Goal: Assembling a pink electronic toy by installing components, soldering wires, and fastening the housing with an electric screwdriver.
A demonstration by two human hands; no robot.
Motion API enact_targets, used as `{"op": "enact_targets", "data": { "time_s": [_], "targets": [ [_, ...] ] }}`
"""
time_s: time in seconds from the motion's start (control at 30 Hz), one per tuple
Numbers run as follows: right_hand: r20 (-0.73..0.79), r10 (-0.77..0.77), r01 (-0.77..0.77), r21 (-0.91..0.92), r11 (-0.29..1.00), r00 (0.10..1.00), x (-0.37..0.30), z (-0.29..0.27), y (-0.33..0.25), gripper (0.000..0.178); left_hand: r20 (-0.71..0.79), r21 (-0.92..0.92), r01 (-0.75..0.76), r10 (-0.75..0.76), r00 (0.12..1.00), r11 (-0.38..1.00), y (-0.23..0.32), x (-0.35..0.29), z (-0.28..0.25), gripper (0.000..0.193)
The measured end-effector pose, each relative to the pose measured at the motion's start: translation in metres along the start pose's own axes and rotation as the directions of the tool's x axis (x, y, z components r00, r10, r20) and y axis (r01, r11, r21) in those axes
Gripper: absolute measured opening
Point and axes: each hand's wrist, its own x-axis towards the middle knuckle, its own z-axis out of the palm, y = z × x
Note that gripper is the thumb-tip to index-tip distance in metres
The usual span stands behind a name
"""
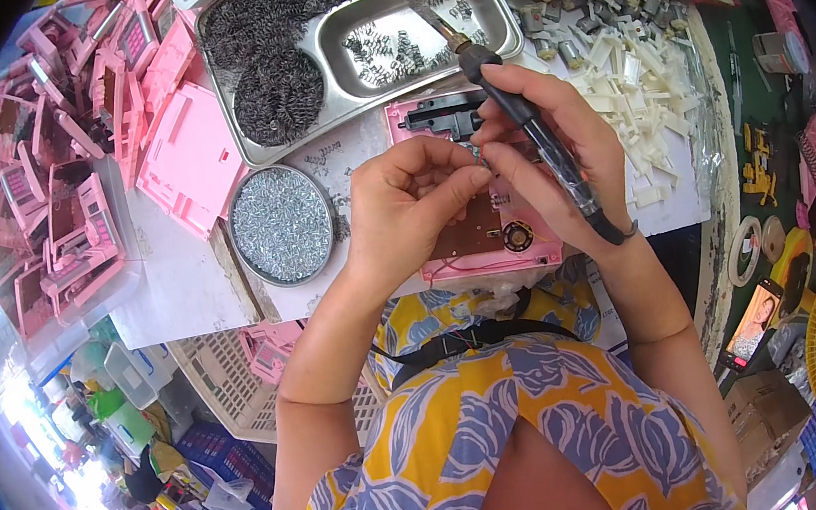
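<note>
While the left hand (402, 205) is pinching thumb toward forefinger above the pink casing (490, 265), the right hand (594, 148) is holding its own fingertips just beside the left ones. Between these fingertips a small item may be sitting; it is too hidden to tell. The right hand is also gripping a black-handled tool (543, 139), which is lying slantwise across that hand and is pointing its metal tip past the far edge of the pink casing.

The pink casing is lying directly below both hands, partly covered by them. Toward its far edge a black component (443, 116) is resting; toward its near right corner a round black part (518, 235) is showing.

Left of the pink casing, a round dish (289, 284) is holding small silvery pieces; farther left, pink plastic parts (191, 159) are lying piled. Beyond the casing, a metal tray (351, 109) is containing dark springs (279, 93). Right of the casing, white plastic parts (630, 79) are lying heaped.
</note>
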Motion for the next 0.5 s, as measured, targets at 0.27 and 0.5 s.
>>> {"op": "enact_targets", "data": {
  "time_s": [0.27,0.5],
  "targets": [
    [-0.123,-0.096,0.110,0.110,0.988,0.988,-0.003,0.004,0.006,0.055,0.032,0.007,-0.001,0.001,0.999,1.000,-0.001,0.003,0.000,0.014],
    [-0.192,-0.163,0.153,-0.066,0.986,0.968,-0.007,0.007,0.007,0.057,-0.056,0.554,-0.367,0.473,0.879,0.748,-0.011,0.002,0.005,0.012]
  ]
}}
